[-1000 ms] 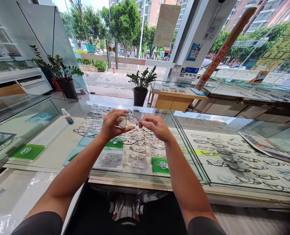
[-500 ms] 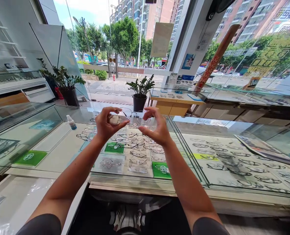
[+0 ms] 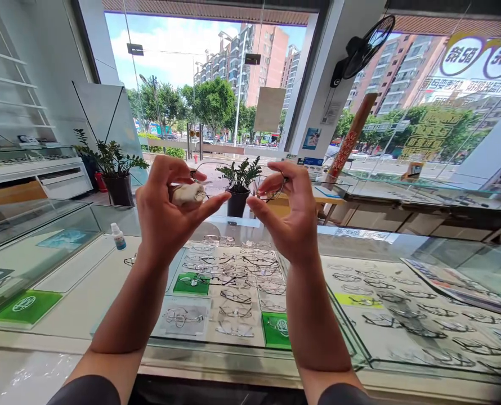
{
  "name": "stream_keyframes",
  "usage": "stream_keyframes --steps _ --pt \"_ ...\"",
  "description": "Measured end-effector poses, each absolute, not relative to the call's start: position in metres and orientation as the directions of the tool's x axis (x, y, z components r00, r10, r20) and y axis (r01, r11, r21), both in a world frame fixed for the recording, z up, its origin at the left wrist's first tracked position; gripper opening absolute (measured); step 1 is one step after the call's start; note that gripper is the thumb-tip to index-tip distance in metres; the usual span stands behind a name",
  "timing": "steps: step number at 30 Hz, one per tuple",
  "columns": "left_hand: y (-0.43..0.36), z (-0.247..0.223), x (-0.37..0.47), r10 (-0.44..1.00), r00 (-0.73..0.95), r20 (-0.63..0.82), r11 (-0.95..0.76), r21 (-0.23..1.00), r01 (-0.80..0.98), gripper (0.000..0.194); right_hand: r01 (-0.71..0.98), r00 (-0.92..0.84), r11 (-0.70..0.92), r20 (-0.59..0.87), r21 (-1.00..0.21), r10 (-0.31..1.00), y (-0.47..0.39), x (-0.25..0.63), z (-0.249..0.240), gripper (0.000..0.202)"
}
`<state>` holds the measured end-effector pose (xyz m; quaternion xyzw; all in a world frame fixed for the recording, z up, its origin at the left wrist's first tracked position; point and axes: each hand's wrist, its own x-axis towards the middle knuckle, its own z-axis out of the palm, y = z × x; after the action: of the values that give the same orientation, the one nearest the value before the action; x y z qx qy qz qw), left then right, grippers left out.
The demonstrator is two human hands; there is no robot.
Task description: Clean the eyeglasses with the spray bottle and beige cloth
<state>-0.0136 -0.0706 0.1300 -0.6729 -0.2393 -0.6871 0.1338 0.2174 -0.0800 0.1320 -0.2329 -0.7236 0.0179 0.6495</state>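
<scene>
A pair of thin-rimmed eyeglasses (image 3: 211, 174) is held up in front of me, above the glass counter. My left hand (image 3: 164, 211) is closed on one side of the frame by its fingertips, with a crumpled pale cloth (image 3: 187, 194) tucked in the palm. The other side of the eyeglasses is in my right hand (image 3: 295, 211), its fingers curled round the rim and its thumb stretched toward the left. The thin frame is hard to make out against the potted plant behind it.
The glass display counter (image 3: 229, 360) below holds rows of eyeglass frames and green cards (image 3: 22, 307). A small spray bottle (image 3: 117, 236) stands at the left. A magazine (image 3: 457, 287) lies on the right. Potted plants (image 3: 115, 169) stand beyond the counter, before the window.
Both hands have come up and nearer to my eyes with the eyeglasses. My view has tilted upward, showing more of the window and a wall fan.
</scene>
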Motion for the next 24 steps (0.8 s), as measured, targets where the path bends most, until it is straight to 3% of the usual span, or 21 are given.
stream_keyframes --steps 4,14,24 --pt "-0.062 0.127 -0.018 0.155 -0.029 0.987 -0.846 0.148 0.513 0.059 0.323 -0.024 0.860 0.905 -0.396 0.426 -0.075 0.218 0.128 0.047" --pt "-0.053 0.128 -0.010 0.318 -0.115 0.941 -0.784 0.329 0.526 0.060 0.423 0.015 0.769 0.852 -0.480 0.524 -0.066 0.222 0.121 0.051" --pt "-0.047 0.126 -0.005 0.249 -0.126 0.960 -0.815 0.278 0.508 0.058 0.441 0.000 0.764 0.851 -0.471 0.525 -0.072 0.223 0.123 0.051"
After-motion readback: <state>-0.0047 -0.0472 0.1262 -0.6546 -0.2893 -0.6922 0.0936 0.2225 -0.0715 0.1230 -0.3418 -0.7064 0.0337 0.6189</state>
